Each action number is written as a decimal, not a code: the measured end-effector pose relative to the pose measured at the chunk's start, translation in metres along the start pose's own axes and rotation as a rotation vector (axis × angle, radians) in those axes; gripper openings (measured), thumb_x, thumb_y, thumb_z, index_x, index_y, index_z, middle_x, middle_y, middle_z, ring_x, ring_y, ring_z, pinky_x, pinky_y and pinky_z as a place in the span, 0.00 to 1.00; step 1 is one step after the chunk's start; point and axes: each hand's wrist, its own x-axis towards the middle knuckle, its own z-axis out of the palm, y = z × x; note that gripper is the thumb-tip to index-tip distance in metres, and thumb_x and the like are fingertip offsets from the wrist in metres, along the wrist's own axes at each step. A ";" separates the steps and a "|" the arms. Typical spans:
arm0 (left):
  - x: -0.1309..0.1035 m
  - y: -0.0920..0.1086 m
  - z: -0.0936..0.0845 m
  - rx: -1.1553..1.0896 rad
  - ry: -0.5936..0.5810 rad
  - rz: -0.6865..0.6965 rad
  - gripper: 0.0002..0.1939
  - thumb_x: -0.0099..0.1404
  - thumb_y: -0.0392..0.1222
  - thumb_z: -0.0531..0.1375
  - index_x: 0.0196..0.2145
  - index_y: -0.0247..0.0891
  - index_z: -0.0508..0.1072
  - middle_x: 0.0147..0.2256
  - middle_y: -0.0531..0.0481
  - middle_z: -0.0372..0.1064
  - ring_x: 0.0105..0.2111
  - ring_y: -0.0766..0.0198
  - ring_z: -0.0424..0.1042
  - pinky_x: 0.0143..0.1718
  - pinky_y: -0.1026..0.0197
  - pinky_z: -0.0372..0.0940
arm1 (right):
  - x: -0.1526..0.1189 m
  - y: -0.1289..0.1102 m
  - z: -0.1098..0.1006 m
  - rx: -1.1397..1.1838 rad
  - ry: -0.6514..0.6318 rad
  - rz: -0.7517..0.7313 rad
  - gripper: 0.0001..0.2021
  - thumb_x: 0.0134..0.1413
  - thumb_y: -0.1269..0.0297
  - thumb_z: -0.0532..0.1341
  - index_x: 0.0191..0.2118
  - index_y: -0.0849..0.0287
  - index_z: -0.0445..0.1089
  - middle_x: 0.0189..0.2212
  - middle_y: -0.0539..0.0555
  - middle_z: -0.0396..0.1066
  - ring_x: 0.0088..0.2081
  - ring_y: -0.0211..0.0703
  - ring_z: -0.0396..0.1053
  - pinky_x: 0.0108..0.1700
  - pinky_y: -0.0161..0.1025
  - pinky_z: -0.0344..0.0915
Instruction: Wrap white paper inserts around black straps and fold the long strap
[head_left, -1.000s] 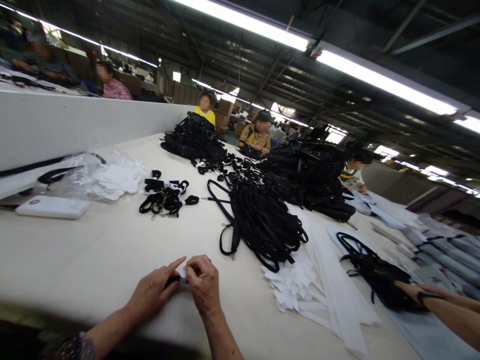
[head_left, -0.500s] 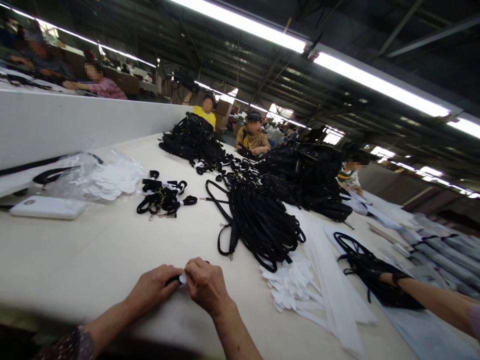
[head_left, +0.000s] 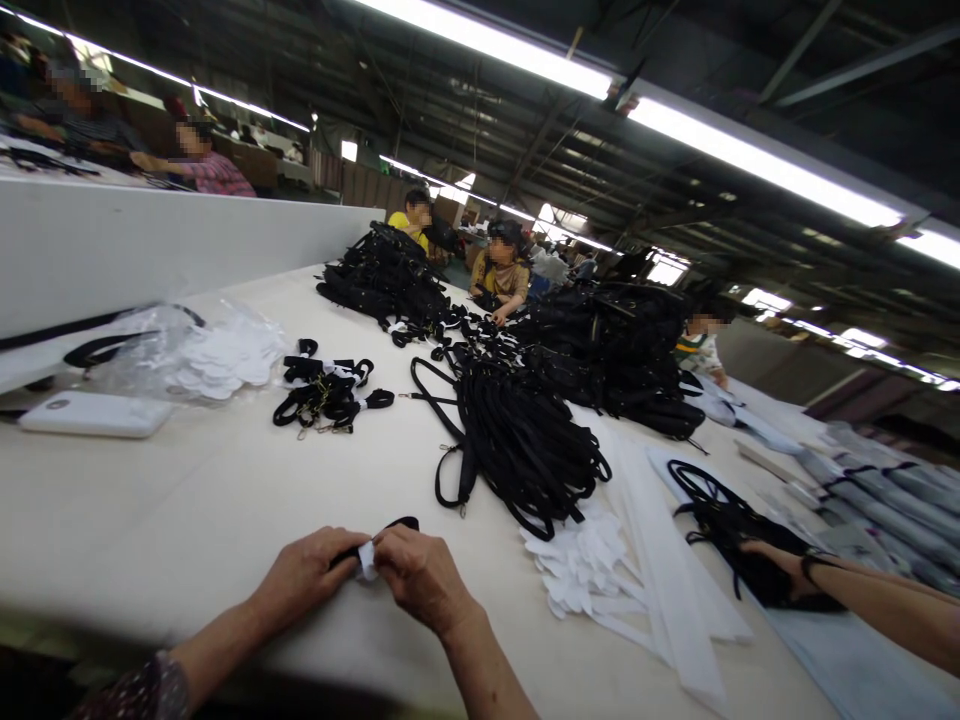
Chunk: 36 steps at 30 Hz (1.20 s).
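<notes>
Head cam: I'm pinching a small white paper tab point(head_left: 367, 561) around a folded black strap point(head_left: 390, 527) at the near table point(head_left: 225, 500) edge, left hand point(head_left: 304, 578) and right hand point(head_left: 421, 580) both closed on it. I'm keeping thumbs tight and wrap square; probably a label band, too small to confirm.

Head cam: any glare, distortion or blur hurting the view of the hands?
Head view: ceiling tube lights blow out to white; strong wide-angle bending tilts the table and roof lines; left hand and right hand, pinching a white tab on a black strap, are evenly lit and fairly sharp; black strap pile loses detail in the dark; far workers soft.
</notes>
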 end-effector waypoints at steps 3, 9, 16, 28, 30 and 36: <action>0.001 0.001 0.000 0.003 -0.003 -0.011 0.17 0.67 0.43 0.55 0.50 0.52 0.76 0.50 0.54 0.77 0.51 0.56 0.74 0.54 0.55 0.65 | -0.002 -0.005 -0.004 -0.123 0.077 -0.073 0.05 0.59 0.72 0.57 0.37 0.54 0.65 0.39 0.49 0.74 0.38 0.39 0.69 0.36 0.34 0.61; 0.002 0.009 -0.002 -0.035 -0.021 -0.033 0.17 0.67 0.44 0.54 0.51 0.50 0.75 0.52 0.53 0.77 0.53 0.56 0.74 0.56 0.57 0.63 | -0.016 -0.017 -0.004 -0.249 0.247 -0.150 0.07 0.58 0.75 0.53 0.33 0.56 0.63 0.31 0.51 0.71 0.32 0.40 0.65 0.33 0.38 0.57; 0.002 0.027 -0.007 -0.281 -0.153 -0.153 0.20 0.66 0.46 0.54 0.54 0.46 0.72 0.34 0.53 0.79 0.36 0.57 0.76 0.40 0.59 0.64 | -0.027 -0.024 -0.008 -0.217 0.378 -0.129 0.11 0.66 0.74 0.49 0.40 0.57 0.67 0.32 0.51 0.73 0.33 0.39 0.68 0.36 0.37 0.60; -0.003 0.032 -0.024 -1.451 -0.117 -0.461 0.19 0.62 0.46 0.68 0.48 0.36 0.73 0.25 0.54 0.69 0.24 0.71 0.66 0.26 0.70 0.60 | -0.049 -0.017 0.006 -0.171 0.471 0.007 0.13 0.65 0.75 0.49 0.39 0.55 0.69 0.33 0.52 0.75 0.31 0.40 0.69 0.34 0.38 0.60; -0.006 0.035 -0.022 -1.597 -0.152 -0.480 0.18 0.62 0.42 0.68 0.49 0.37 0.73 0.25 0.54 0.68 0.23 0.72 0.65 0.26 0.71 0.60 | -0.048 -0.019 0.006 -0.160 0.456 0.031 0.14 0.65 0.75 0.49 0.44 0.55 0.69 0.34 0.52 0.76 0.33 0.41 0.70 0.35 0.38 0.61; -0.019 0.072 -0.017 -1.826 -0.377 -0.373 0.14 0.66 0.40 0.64 0.48 0.37 0.75 0.22 0.53 0.67 0.19 0.73 0.63 0.24 0.69 0.57 | -0.038 -0.023 0.007 -0.218 0.465 -0.051 0.13 0.64 0.73 0.51 0.46 0.55 0.70 0.33 0.55 0.75 0.34 0.45 0.71 0.34 0.40 0.64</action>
